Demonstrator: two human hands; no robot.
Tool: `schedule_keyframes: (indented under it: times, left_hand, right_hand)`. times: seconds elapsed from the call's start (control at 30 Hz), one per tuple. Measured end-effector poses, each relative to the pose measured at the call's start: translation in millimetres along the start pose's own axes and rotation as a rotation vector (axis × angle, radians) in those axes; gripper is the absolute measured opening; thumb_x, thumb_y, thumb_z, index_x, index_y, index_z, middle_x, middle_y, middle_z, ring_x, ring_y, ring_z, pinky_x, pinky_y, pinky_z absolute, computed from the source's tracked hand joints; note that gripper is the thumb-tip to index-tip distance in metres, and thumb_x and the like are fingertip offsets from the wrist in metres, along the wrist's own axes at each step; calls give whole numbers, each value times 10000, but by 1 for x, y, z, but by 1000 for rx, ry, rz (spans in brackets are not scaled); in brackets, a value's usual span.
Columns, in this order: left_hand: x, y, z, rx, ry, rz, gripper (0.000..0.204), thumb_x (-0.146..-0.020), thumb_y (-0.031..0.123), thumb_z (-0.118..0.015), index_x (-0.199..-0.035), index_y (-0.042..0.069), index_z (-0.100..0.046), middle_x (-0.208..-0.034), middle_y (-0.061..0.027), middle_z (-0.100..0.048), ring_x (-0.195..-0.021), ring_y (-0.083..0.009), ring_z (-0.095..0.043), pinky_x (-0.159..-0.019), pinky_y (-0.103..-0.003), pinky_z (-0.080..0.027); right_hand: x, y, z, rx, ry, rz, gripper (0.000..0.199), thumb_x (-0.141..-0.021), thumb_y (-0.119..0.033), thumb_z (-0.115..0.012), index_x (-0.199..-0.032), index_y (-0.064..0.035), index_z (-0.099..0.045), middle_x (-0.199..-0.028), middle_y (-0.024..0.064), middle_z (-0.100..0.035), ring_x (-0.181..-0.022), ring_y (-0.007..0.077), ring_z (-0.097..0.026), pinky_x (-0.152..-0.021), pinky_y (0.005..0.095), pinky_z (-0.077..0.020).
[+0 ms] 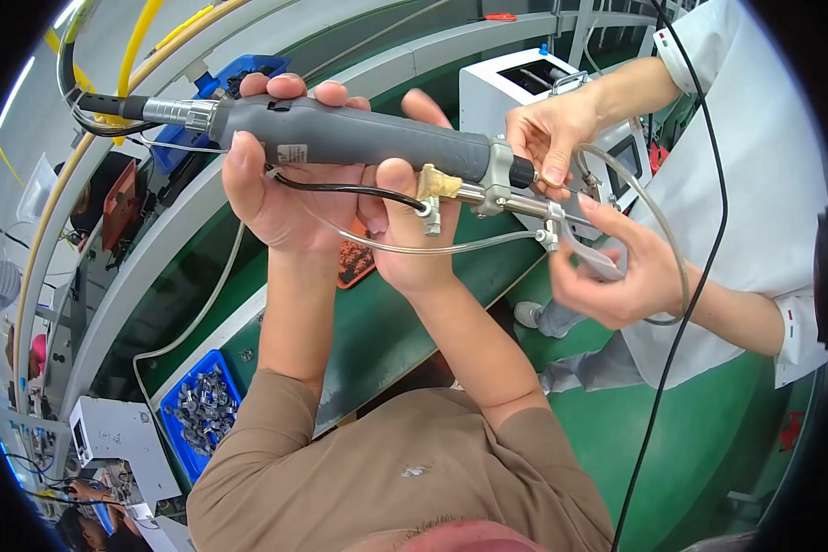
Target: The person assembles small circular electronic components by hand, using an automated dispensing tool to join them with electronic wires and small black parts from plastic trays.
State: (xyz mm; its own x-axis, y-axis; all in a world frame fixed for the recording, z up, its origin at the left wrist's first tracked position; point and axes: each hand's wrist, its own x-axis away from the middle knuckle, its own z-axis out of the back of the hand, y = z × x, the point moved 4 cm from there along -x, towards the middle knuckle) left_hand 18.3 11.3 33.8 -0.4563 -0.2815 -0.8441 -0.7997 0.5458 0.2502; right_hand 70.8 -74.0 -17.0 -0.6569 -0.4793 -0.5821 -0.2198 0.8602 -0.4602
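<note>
A grey powered screwdriver [359, 133] lies across both my palms, its cable end at the left and its black nose at the right. My left hand [290, 207] wraps round the rear of the body, fingertips over the top. My right hand [409, 253] grips it farther forward, with the thumb below and fingers behind. A light metal clamp [497, 175] joins the nose to a thin metal tube. Yellowish tape [440, 182] wraps the tube beside a fitting. At the tip, a co-worker's hand [557, 133] pinches something small; the co-worker's other hand [621, 271] is by the tube end.
Black and clear air hoses [451, 248] run to the fittings. A blue tray [202, 414] of small metal parts sits on the green bench [377, 340]. A white machine [515, 87] stands beyond the co-worker's hands. One black cable [676, 368] hangs at the right.
</note>
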Motion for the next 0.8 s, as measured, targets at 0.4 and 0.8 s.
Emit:
schedule_keyframes:
  times: [0.4,0.8]
  left_hand:
    - [5,-1,-4,-19,143,-63,442,-922,377,-694,-1297,176,-575,-1260,7,-636,-1200,-259,-599,-1103,-554,-399]
    - [3,-2,-4,-49,192,-90,434,-893,366,-729,-1258,190,-575,-1219,24,-653,-1158,-234,-626,-1080,-524,-417]
  right_hand:
    - [-4,-6,-4,-92,-31,60,593,-892,-265,-815,-1350,-61,-498,-1246,32,-572,-1128,119,-571,-966,275,-480]
    - [-8,-8,1,28,-121,73,516,-924,-218,-774,-1313,-69,-468,-1276,108,-614,-1208,204,-601,-1053,356,-494]
